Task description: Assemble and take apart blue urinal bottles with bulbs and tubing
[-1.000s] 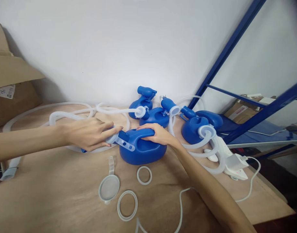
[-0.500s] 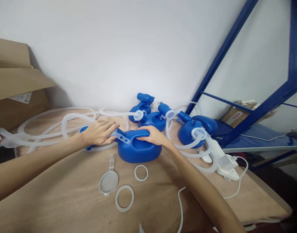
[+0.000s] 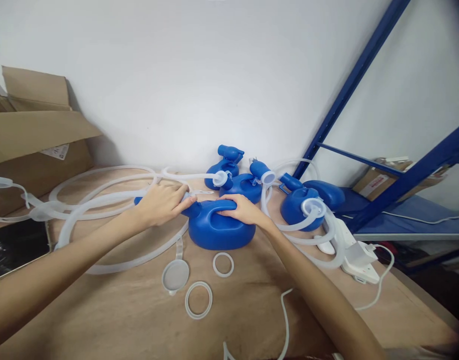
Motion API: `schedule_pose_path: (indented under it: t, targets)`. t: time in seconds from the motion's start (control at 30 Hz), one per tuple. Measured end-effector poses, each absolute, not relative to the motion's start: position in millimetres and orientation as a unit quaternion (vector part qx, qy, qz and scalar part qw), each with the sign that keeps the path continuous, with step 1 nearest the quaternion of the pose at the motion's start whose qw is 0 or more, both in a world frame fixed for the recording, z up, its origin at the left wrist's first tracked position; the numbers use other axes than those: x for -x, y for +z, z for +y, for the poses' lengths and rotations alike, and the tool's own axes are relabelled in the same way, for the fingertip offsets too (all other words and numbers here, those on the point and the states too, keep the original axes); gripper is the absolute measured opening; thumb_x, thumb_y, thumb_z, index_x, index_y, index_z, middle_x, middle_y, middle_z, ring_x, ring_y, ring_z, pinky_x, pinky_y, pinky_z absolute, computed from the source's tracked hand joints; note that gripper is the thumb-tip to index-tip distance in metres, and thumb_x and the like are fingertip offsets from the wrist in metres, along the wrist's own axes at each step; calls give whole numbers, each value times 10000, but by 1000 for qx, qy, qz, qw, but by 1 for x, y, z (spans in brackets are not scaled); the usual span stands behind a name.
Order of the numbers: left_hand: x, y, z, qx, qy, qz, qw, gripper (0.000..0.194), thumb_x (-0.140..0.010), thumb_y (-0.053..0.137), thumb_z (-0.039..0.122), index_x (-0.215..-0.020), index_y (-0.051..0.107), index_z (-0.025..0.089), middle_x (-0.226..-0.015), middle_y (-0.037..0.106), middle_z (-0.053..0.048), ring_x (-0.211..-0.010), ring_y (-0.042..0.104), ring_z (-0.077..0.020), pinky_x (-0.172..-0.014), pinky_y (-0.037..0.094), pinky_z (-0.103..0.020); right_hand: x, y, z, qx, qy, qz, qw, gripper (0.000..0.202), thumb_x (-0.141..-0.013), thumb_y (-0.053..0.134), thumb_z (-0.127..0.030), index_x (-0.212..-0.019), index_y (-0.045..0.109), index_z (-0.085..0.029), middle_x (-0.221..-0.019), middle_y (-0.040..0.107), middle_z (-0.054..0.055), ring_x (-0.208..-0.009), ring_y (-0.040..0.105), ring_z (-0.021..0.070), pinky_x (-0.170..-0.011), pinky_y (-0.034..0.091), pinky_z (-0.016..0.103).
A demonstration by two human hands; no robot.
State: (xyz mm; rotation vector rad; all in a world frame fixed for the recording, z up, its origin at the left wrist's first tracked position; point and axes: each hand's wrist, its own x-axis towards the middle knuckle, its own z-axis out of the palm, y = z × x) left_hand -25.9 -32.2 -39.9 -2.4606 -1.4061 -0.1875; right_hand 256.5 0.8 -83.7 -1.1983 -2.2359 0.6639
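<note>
A blue plastic bottle [image 3: 222,232] lies on its side on the brown table. My right hand [image 3: 242,209] is wrapped round its handle. My left hand [image 3: 165,202] is closed round the blue neck piece at the bottle's left end, and a bit of blue shows past the wrist side. In front of the bottle lie a translucent cap with a strap [image 3: 175,275], a small white ring [image 3: 223,264] and a larger white ring [image 3: 198,300].
Several blue bottles [image 3: 295,205] with clear tubes stand along the wall. Coiled tubing [image 3: 139,260] and a phone [image 3: 20,246] lie at left, by a cardboard box [image 3: 42,165]. At right are a white power strip [image 3: 359,260] and a blue metal rack [image 3: 349,85].
The view has shifted a little left, bringing the phone into sight. My left hand has turned on the neck piece, and the strap with holes has swung behind it. My right hand keeps its hold.
</note>
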Motion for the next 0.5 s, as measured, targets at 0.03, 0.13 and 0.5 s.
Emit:
schedule_pose_path:
  t: [0.03,0.13,0.5]
  targets:
    - [28,-38,-31,867,-77,-472,143,569,-1111,287,511,-1359,650,151,-1238,758,-174,-1121,719,-366,-940,507,-464,-257,-84,2,434,248,-827,259,364,-871,802,-417,-1201,792,-263,-1265,795,61,-1226,725,333,-1119,529,486]
    - [30,-32,-27,908,-95,-388,124,497,-1106,366,450,-1528,572,288,-1502,645,-104,-1192,709,-303,-933,522,-391,-261,-86,3,398,261,-837,269,556,-899,792,-386,-1429,667,-274,-1421,722,86,-1338,670,324,-1195,476,514]
    - [35,-49,-8,933,-238,-262,69,309,-1043,520,298,-1077,810,195,-1084,808,-99,-908,755,-234,-861,561,-348,-241,-72,-18,211,-29,-952,221,444,-1027,536,-134,-1435,653,-265,-1476,657,106,-1376,619,252,-1140,539,436]
